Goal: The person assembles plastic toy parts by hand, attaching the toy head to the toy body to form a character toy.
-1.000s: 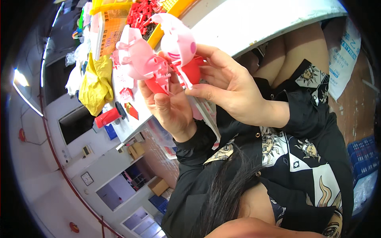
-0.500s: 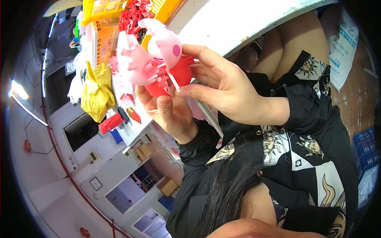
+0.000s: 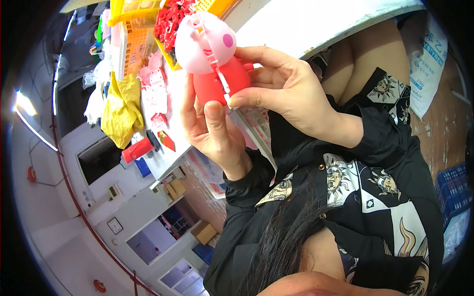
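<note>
Between my hands is a pink and red plastic pig figure made of two shell halves. Its right half [image 3: 237, 79] has a pink head with a magenta cheek dot and a red body. The left half [image 3: 205, 86] lies close against it, and a narrow uneven gap runs down the seam. A thin white strip [image 3: 225, 89] shows along the lower seam. My left hand [image 3: 215, 130] is wrapped behind the left half, thumb raised near the bottom. My right hand [image 3: 291, 89] grips the right half, its thumb at the strip's lower end.
Behind the figure, a yellow bin [image 3: 165, 54] holds many small red parts. Pink parts [image 3: 154, 89], a yellow bag [image 3: 121, 111] and a red cylinder [image 3: 137, 150] lie along the white table [image 3: 276, 22]. A white sack [image 3: 427, 69] stands at right, near blue crates [image 3: 452, 190].
The two halves, spread apart with inner parts showing before, have come together almost fully. Both hands and the figure have shifted slightly right.
</note>
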`<action>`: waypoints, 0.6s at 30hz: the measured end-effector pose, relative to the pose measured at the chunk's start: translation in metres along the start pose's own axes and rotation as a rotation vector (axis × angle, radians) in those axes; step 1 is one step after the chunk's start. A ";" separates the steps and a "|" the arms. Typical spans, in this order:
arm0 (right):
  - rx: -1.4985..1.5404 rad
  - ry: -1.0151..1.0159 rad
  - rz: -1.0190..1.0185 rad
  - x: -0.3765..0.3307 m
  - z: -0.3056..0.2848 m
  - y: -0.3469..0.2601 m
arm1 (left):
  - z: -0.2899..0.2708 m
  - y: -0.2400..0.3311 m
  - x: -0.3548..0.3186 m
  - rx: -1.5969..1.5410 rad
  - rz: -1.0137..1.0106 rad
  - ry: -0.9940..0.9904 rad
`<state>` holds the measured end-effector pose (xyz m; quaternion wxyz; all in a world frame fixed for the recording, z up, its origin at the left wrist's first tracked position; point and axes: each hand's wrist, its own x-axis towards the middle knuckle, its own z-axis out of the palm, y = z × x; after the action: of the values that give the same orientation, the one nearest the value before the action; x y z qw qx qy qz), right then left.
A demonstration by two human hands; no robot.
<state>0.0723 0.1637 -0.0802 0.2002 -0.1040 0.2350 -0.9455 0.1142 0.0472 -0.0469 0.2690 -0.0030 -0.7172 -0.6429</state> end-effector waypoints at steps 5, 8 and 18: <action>0.027 0.036 0.005 0.002 -0.001 -0.003 | 0.006 -0.001 0.001 -0.051 -0.017 0.005; 0.021 0.022 -0.035 0.001 -0.002 -0.008 | 0.012 0.000 0.002 -0.080 -0.024 -0.007; 0.050 -0.046 0.041 -0.007 -0.015 -0.009 | 0.007 -0.003 -0.002 0.324 0.115 -0.184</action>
<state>0.0712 0.1798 -0.0896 0.2276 -0.1157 0.2087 -0.9441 0.1120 0.0541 -0.0503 0.2354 -0.0594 -0.8315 -0.4997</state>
